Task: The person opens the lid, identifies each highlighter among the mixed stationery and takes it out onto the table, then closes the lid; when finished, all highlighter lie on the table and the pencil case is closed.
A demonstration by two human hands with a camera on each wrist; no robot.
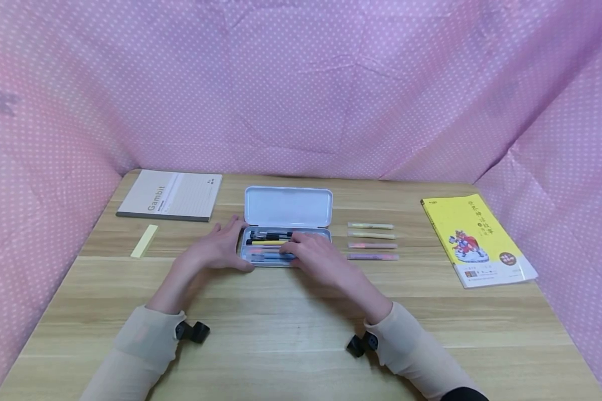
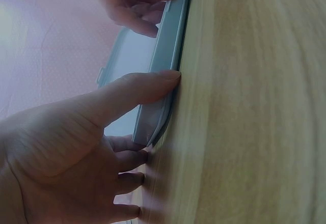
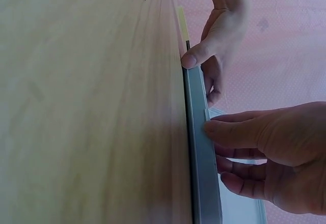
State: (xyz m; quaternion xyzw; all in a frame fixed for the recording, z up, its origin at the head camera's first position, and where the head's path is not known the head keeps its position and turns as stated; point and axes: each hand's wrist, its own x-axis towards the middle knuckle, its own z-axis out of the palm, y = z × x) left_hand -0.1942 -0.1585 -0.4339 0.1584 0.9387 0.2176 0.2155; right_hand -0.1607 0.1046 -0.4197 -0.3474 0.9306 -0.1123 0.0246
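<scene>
A pale pencil case [image 1: 288, 207] lies on the table with its lid raised away from me. Inside are black pens [image 1: 273, 236], a yellow pen [image 1: 266, 243] and blue pens [image 1: 267, 257]. My left hand [image 1: 219, 248] holds the case's left end, its thumb [image 2: 158, 84] against the front wall and its fingers spread along the side. My right hand [image 1: 316, 259] reaches over the front edge with its fingers inside the case among the pens. In the right wrist view its thumb [image 3: 224, 131] lies at the front wall; whether the fingers pinch a pen is hidden.
Right of the case several slim highlighter-like sticks [image 1: 371, 235] lie in a column. A yellow book [image 1: 474, 236] lies farther right. At the back left is a grey notebook [image 1: 173, 195], with a pale yellow strip [image 1: 144, 241] nearer me. Pink dotted cloth [image 1: 301, 100] surrounds the table.
</scene>
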